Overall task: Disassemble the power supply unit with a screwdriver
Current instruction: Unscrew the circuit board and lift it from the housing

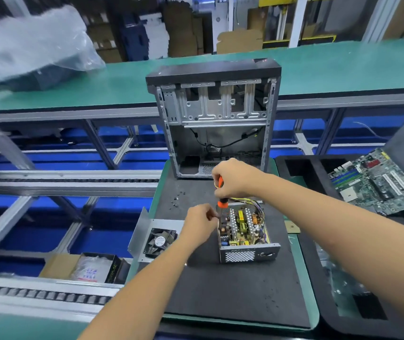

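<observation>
The power supply unit (244, 233) sits open on the near-centre of the black mat (233, 290), its lid with the fan (159, 241) lying just left. The job now looks like a board screw at the far-left corner: keep the screwdriver (220, 192) upright and press straight down so the tip stays seated. The right hand (235, 179) wraps the orange handle up top; the left hand (199, 223) pinches the shaft low, steadying it.

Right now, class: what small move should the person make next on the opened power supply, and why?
Probably turn the screwdriver: the right hand grips its handle upright, the left hand steadies its shaft, with the tip inside the power supply at its left edge.
</observation>
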A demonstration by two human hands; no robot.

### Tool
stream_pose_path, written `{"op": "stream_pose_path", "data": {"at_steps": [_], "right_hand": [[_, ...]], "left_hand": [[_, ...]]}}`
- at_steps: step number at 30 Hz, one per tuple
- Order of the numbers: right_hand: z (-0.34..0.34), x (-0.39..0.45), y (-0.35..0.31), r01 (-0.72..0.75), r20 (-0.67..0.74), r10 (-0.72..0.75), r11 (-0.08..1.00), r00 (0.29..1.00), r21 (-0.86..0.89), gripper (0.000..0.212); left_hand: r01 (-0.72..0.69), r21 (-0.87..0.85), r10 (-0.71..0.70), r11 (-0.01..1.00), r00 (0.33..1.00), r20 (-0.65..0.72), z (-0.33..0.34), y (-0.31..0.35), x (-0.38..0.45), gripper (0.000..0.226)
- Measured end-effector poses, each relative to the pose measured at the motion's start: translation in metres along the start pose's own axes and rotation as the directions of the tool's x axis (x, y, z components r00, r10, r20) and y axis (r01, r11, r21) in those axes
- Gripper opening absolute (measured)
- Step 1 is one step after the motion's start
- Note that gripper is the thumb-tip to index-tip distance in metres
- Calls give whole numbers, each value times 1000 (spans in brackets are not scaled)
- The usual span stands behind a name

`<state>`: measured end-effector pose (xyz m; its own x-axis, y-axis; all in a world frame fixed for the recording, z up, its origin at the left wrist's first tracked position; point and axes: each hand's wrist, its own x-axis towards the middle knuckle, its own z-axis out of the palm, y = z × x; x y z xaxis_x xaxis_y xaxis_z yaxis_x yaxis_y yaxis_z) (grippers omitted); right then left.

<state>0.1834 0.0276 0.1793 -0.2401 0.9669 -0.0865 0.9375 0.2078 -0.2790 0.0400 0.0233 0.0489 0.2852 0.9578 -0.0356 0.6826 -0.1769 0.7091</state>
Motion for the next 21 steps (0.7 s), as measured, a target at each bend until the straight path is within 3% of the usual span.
{"op": "stream_pose_path", "data": {"at_steps": [5,8,11,16,21], "right_hand": [[-4,18,0,-88,-66,96,989,993,122,27],[8,32,1,-116,-31,124,978,992,175,34],[23,49,2,-187,59,178,945,982,267,39],[52,76,9,-198,75,185,940,980,276,15],[64,94,16,-205,113,180,940,977,272,19]], "left_hand": [[114,34,-109,993,986,-124,-54,-28,34,10],[246,34,-239,969,960,-145,-77,-51,55,14],[273,74,-260,959,954,-149,-90,-66,78,27],[327,176,-321,929,945,-60,-86,-89,108,26],[339,203,-329,919,941,-82,-72,-101,128,18]]}}
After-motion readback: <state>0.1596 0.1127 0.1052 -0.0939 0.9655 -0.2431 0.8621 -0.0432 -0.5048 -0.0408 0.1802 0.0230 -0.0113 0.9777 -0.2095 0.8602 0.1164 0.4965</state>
